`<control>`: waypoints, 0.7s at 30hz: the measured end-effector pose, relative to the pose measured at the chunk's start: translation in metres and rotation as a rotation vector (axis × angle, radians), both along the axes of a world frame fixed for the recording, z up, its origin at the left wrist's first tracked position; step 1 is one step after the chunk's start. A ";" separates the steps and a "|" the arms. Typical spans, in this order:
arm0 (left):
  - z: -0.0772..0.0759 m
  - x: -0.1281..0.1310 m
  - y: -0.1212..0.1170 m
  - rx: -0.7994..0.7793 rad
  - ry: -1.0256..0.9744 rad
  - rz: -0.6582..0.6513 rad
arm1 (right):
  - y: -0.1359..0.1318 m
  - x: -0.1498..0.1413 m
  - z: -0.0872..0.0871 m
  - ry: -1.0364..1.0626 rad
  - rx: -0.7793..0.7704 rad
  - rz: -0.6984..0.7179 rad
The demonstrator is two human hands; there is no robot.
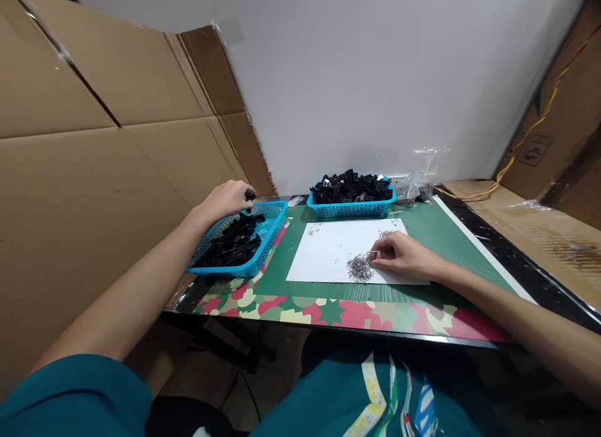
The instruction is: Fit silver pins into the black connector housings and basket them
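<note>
Work looks unfinished: metal bits (360, 268) lie heaped on white paper (317, 255), the right hand (395, 252) pinching one in its grip, the left hand (229, 199), hold unclear, at a basket (269, 244) of black pieces (235, 240).

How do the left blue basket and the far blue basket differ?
The left basket shows bare inside wall, while the far basket is heaped above its rim. The left hand is at the left basket; neither hand is at the far basket. Both are blue, with perforated walls, and hold black pieces.
</note>
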State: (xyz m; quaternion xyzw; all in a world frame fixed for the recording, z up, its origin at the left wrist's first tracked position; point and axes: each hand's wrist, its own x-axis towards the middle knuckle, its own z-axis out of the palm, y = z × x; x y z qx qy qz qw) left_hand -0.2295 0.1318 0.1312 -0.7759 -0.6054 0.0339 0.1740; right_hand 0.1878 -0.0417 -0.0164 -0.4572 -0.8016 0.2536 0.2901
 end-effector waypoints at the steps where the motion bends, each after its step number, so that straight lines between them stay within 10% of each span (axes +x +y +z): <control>1: 0.003 0.007 -0.005 0.053 -0.016 -0.029 | 0.000 0.000 0.000 -0.011 0.009 0.012; 10: -0.001 0.126 -0.054 0.142 -0.552 -0.331 | 0.000 0.007 0.000 -0.064 0.037 0.022; 21: -0.098 0.217 -0.106 -0.236 -1.239 -0.646 | -0.007 0.002 -0.001 -0.250 0.095 -0.032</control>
